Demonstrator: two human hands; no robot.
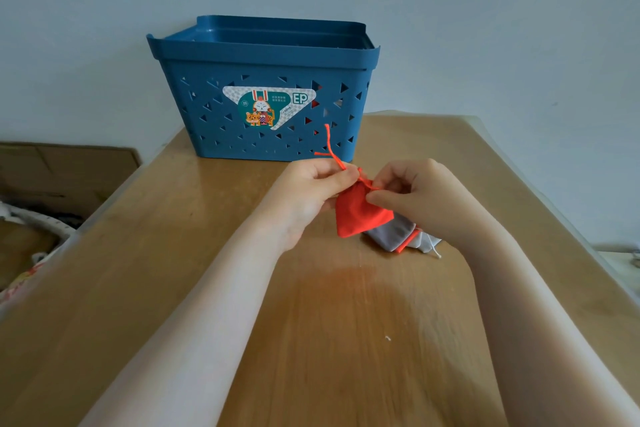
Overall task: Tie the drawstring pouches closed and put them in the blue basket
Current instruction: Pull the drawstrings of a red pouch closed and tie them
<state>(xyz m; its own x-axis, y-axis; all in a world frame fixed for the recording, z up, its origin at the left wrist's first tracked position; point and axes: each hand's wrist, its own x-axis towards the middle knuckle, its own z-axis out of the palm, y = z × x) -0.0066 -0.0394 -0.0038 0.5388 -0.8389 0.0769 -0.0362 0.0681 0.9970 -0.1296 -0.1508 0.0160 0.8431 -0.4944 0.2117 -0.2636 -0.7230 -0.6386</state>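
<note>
While the red pouch (360, 213) hangs in the air just above the table (173, 253), I read the head view like this: its gathered neck points up and a little left, its body drops down toward the near side, so the long axis runs roughly from upper left to lower right. My left hand (311, 187) sits on the left of the neck with fingers curled, pinching the red drawstring (333, 149), whose loose ends stick up and away toward the far side. My right hand (412, 194) is on the right of the neck, thumb and fingertips pinched on the cord or the gathered cloth there; I cannot tell which. Both hands are about equally close to the neck, one each side, so the pull that closes the knot should run left and right across it, I judge.

The blue basket (263, 55) stands straight beyond the hands on the far part of the table, its near wall close behind the cord ends and its open rim well above the pouch. Red shows through some of its triangular holes, perhaps a pouch inside. Getting the pouch in would mean lifting it up over that near wall, and the left hand looks slightly nearer.

Under and just right of the red pouch lies a grey pouch (391, 234) with a white one (427, 243) beside it, partly hidden by my right wrist. A cardboard box (62, 170) sits off the left edge.
</note>
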